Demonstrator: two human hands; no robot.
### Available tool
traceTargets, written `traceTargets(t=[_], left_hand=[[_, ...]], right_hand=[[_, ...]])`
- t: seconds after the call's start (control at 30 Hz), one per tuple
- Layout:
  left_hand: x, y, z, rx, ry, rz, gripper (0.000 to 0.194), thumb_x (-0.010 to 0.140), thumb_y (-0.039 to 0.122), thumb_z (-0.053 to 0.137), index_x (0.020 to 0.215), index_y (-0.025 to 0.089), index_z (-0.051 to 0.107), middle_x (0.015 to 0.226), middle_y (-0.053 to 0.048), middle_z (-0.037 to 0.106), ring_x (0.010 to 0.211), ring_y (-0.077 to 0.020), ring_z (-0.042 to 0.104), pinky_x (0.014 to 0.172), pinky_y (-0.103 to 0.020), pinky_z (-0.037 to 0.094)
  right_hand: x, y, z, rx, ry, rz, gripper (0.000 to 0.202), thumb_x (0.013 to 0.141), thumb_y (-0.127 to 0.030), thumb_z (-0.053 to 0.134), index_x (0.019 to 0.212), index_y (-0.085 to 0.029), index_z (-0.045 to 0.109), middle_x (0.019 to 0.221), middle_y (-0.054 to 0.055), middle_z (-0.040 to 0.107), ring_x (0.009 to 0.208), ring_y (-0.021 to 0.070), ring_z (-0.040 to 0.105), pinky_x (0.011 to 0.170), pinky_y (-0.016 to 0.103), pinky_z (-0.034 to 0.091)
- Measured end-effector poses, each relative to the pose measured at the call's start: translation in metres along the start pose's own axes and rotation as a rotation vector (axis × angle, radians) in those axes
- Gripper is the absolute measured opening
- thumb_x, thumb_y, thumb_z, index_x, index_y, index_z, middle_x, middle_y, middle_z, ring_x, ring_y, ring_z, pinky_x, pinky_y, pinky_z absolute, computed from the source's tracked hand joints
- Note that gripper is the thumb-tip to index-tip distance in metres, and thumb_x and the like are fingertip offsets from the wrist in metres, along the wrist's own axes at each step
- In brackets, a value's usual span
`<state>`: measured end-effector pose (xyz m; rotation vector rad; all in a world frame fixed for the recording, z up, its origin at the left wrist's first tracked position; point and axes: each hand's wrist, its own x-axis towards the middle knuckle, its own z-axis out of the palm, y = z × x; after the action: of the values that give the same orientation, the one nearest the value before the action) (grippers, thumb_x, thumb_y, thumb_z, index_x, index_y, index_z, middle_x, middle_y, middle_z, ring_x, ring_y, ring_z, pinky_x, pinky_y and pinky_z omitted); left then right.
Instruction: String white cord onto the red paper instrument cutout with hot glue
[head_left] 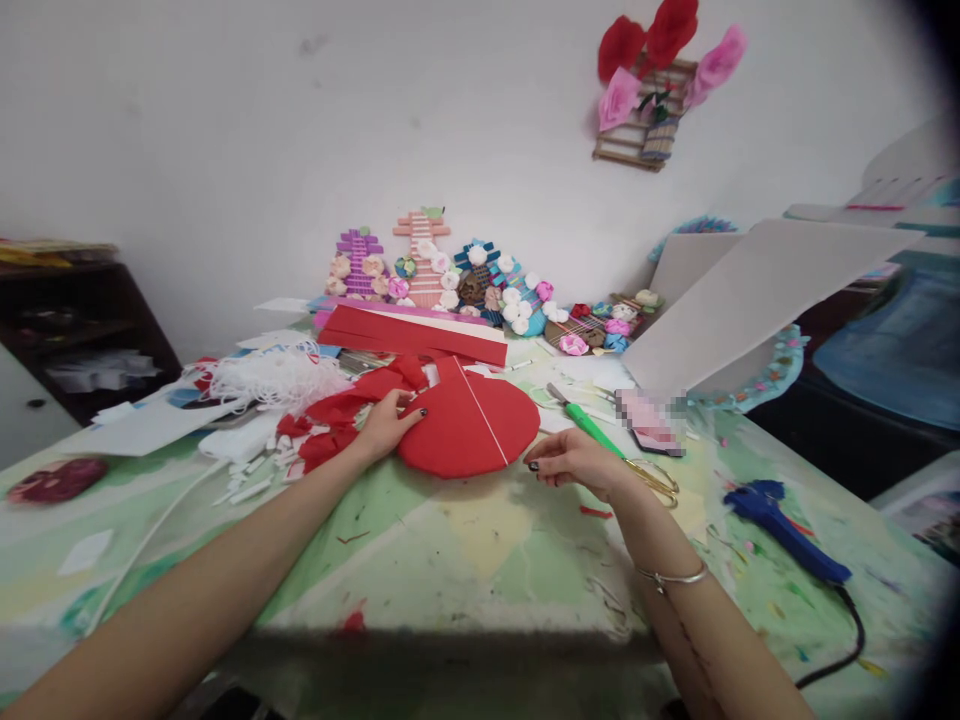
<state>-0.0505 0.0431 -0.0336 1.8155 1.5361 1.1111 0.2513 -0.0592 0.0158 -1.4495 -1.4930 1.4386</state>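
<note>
A flat round disc covered in red paper (457, 430) is held above the table, with a thin white string (480, 412) lying straight across its face. My left hand (388, 422) grips the disc's left edge, thumb on top and the other fingers partly hidden. Just off the disc's lower right edge is my right hand (564, 463), its thumb and fingers brought together; whatever they pinch, if anything, is too small to make out. Beside it lie a green-handled cutter knife (589, 428) and gold-handled scissors (656, 482).
Left of the disc are crumpled red paper (330, 415), tangled white string (274, 372) and white scraps. Red strips (412, 335) lie behind. A blue glue gun (787, 530) with a cord rests at right, near a phone (651, 420). Decorated crafts (424, 260) line the wall.
</note>
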Motion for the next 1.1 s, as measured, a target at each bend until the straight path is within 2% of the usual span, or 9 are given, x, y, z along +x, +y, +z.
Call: traceTargets(t=[0.17, 0.37, 0.5, 0.6, 0.7, 0.8, 0.87, 1.0, 1.1], left_hand=[[0.001, -0.001, 0.0, -0.013, 0.003, -0.006, 0.042, 0.072, 0.042, 0.06, 0.103, 0.015, 0.054, 0.106, -0.01, 0.063, 0.094, -0.0238, 0.062, 0.082, -0.037, 0.05], [0.003, -0.005, 0.002, -0.051, -0.003, 0.0, 0.04, 0.071, 0.039, 0.06, 0.101, 0.014, 0.054, 0.1, -0.01, 0.065, 0.088, -0.0221, 0.063, 0.078, -0.035, 0.051], [0.008, -0.011, 0.002, -0.064, 0.005, 0.025, 0.037, 0.072, 0.033, 0.056, 0.103, 0.013, 0.054, 0.096, -0.01, 0.066, 0.085, -0.0215, 0.065, 0.075, -0.035, 0.052], [0.007, -0.003, -0.004, -0.028, 0.033, 0.091, 0.037, 0.072, 0.033, 0.057, 0.103, 0.013, 0.056, 0.108, -0.014, 0.064, 0.098, -0.0258, 0.062, 0.088, -0.042, 0.048], [-0.009, 0.019, -0.011, 0.054, 0.026, 0.305, 0.038, 0.075, 0.038, 0.059, 0.106, 0.015, 0.06, 0.127, -0.014, 0.055, 0.122, -0.0282, 0.047, 0.106, -0.046, 0.033], [-0.037, 0.046, -0.008, 0.266, -0.095, 0.754, 0.052, 0.081, 0.044, 0.057, 0.124, 0.016, 0.054, 0.135, -0.014, 0.05, 0.127, -0.0293, 0.043, 0.108, -0.049, 0.03], [-0.053, 0.059, 0.003, 0.399, -0.088, 0.944, 0.062, 0.078, 0.045, 0.063, 0.13, 0.014, 0.049, 0.137, -0.016, 0.048, 0.128, -0.0325, 0.042, 0.108, -0.052, 0.031], [-0.064, 0.065, 0.024, 0.455, 0.089, 1.074, 0.043, 0.089, 0.017, 0.046, 0.131, 0.011, 0.048, 0.125, -0.017, 0.058, 0.117, -0.0267, 0.054, 0.098, -0.043, 0.046], [-0.06, 0.063, 0.022, 0.403, 0.159, 1.089, 0.041, 0.09, 0.009, 0.04, 0.13, 0.01, 0.049, 0.121, -0.017, 0.061, 0.114, -0.0233, 0.057, 0.096, -0.037, 0.049]], right_hand=[[0.0, 0.003, -0.007, 0.054, 0.044, -0.057, 0.019, 0.051, -0.014, 0.074, 0.07, -0.01, 0.071, 0.058, 0.005, 0.065, 0.049, 0.0109, 0.057, 0.049, 0.022, 0.046], [0.002, 0.005, -0.006, 0.122, 0.143, -0.094, 0.023, 0.05, -0.01, 0.069, 0.072, -0.013, 0.071, 0.069, 0.006, 0.068, 0.065, 0.0142, 0.064, 0.06, 0.025, 0.051], [0.006, 0.005, 0.001, 0.11, 0.127, -0.124, 0.019, 0.053, -0.014, 0.072, 0.071, -0.013, 0.07, 0.064, 0.004, 0.065, 0.055, 0.0104, 0.058, 0.053, 0.023, 0.046], [0.011, 0.008, 0.006, 0.093, 0.085, -0.162, 0.016, 0.055, -0.019, 0.075, 0.067, -0.011, 0.069, 0.054, 0.002, 0.06, 0.048, 0.0087, 0.052, 0.047, 0.022, 0.039], [0.015, 0.011, 0.009, 0.114, 0.089, -0.217, 0.019, 0.058, -0.024, 0.075, 0.07, -0.012, 0.068, 0.052, 0.0, 0.058, 0.046, 0.008, 0.049, 0.046, 0.021, 0.037], [0.016, 0.011, 0.012, 0.158, 0.121, -0.282, 0.023, 0.06, -0.025, 0.073, 0.08, -0.014, 0.068, 0.053, -0.002, 0.058, 0.046, 0.0076, 0.048, 0.048, 0.022, 0.037], [0.017, 0.009, 0.017, 0.186, 0.12, -0.348, 0.028, 0.062, -0.025, 0.074, 0.087, -0.016, 0.068, 0.056, -0.003, 0.06, 0.049, 0.0081, 0.05, 0.052, 0.023, 0.041], [0.016, 0.002, 0.031, 0.271, 0.053, -0.522, 0.032, 0.063, -0.023, 0.076, 0.094, -0.019, 0.07, 0.068, 0.0, 0.067, 0.062, 0.0114, 0.059, 0.065, 0.027, 0.049], [0.016, -0.001, 0.038, 0.282, 0.061, -0.586, 0.029, 0.064, -0.023, 0.076, 0.093, -0.02, 0.072, 0.075, 0.001, 0.069, 0.07, 0.0138, 0.062, 0.07, 0.029, 0.051]])
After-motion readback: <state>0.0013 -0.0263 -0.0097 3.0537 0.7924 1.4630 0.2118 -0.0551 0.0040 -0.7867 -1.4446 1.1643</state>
